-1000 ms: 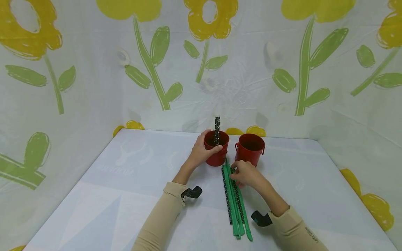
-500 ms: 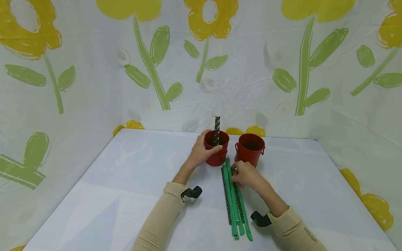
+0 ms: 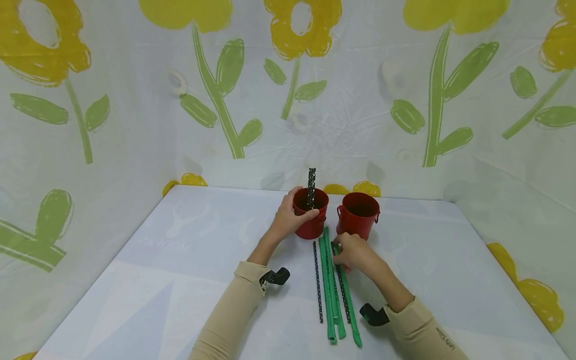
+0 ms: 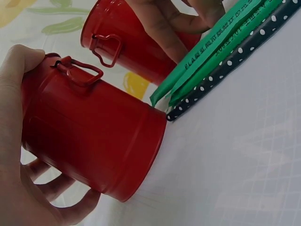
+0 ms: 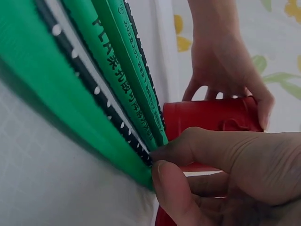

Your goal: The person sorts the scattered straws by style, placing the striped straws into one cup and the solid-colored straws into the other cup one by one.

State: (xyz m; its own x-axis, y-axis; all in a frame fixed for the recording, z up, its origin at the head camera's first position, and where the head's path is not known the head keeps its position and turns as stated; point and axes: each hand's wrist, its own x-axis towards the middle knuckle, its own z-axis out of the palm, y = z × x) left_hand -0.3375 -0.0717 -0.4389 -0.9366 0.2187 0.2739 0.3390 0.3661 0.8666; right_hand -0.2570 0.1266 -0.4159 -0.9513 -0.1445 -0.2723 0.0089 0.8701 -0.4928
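My left hand (image 3: 288,217) grips the left red pail (image 3: 310,229), thumb on the near rim and fingers round its far side. Black straws with white dots (image 3: 311,182) stand upright in that pail. Just in front of the other pail, my right hand (image 3: 355,252) pinches the far end of a black polka-dot straw (image 5: 99,92) between thumb and index finger. This straw lies among several green-wrapped straws (image 3: 330,295) printed with dark lettering. A single polka-dot straw (image 3: 317,285) lies apart on the left of the bundle.
Behind my right hand stands a second red pail (image 3: 365,220) with small side handles; no straws show in it. A white and pale blue tabletop (image 3: 189,280) spreads under everything. Flower-printed cloth (image 3: 351,110) hangs at the back and sides.
The leftmost polka-dot straw has shifted left, away from the bundle. The green-wrapped straws have spread apart and slid slightly left. My left hand and both pails keep their places.
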